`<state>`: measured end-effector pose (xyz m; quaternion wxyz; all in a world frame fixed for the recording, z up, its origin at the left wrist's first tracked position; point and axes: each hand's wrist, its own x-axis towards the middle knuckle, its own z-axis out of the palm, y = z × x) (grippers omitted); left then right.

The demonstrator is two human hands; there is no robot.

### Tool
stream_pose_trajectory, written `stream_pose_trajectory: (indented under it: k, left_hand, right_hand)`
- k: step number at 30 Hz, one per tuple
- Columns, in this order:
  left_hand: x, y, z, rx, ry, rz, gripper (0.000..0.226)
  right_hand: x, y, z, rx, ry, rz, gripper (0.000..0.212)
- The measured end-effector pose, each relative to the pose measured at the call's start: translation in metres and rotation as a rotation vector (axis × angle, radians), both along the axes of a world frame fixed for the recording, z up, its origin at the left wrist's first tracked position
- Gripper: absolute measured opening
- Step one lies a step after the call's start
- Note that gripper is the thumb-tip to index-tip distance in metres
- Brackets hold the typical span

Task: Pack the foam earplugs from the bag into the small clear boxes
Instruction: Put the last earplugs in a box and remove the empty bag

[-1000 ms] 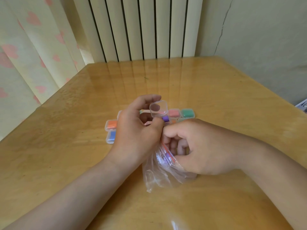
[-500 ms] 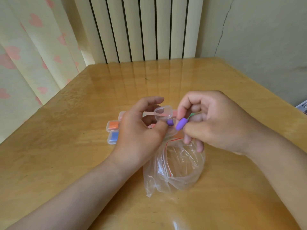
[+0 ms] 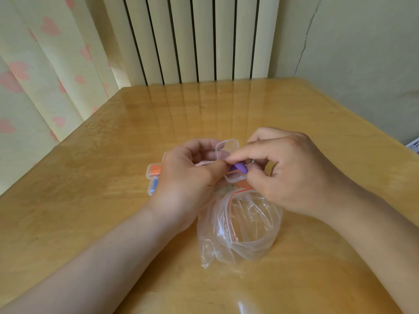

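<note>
- Near the middle of the tabletop (image 3: 95, 223), just beyond the mouth of the bag (image 3: 240, 227), both hands meet over one small clear box (image 3: 235, 179).
- The left hand (image 3: 188, 175) grips that box, fingers (image 3: 217, 168) curled round it, and the hinged lid (image 3: 226, 147) stands up at the back.
- The right hand (image 3: 292, 175) pinches a purple earplug (image 3: 239, 167) between thumb and fingers (image 3: 244, 151), right at the opening of the box. Whether it already touches the bottom cannot be told.
- The step in hand looks like seating the earplug. Foam squashes and springs back, so it should go in lengthwise and lie flat, with a light press before the pinch lets go.
- The left hand does best to keep the box level and the lid well back, so that the right fingers have room and nothing tips out.
- Any foam left over the rim would likely stop the lid snapping shut, so the earplug should sit below the edge first.
- The bag lies open and crumpled on the tabletop under the right wrist; no earplugs are plain to see inside it.
- An orange box (image 3: 155, 169) and a blue box (image 3: 154, 185), both filled, sit just beside the left hand.
</note>
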<state>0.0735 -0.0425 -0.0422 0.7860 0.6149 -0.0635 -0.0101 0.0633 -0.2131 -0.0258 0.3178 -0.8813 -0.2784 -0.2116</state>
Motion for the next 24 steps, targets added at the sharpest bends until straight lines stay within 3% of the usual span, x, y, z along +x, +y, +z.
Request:
stream_pose_trajectory:
  k: [8,14,20,24]
  left_hand:
    - [0.0,0.003,0.007,-0.059,0.076,-0.051,0.023]
    - [-0.002,0.004,0.01,-0.038,0.098,-0.022,0.013]
    - [-0.002,0.004,0.011,-0.054,0.106,-0.055,0.013]
    - [-0.003,0.004,0.014,-0.096,0.115,-0.063,0.016]
  right_hand:
    - [0.0,-0.002,0.001,-0.064,-0.045,0.019,0.037]
    - [-0.004,0.001,0.003,0.003,0.005,0.04,0.016]
    - [-0.003,-0.001,0.002,0.021,0.003,0.042,0.017]
    - [0.0,-0.005,0.005,0.139,-0.012,0.005,0.015]
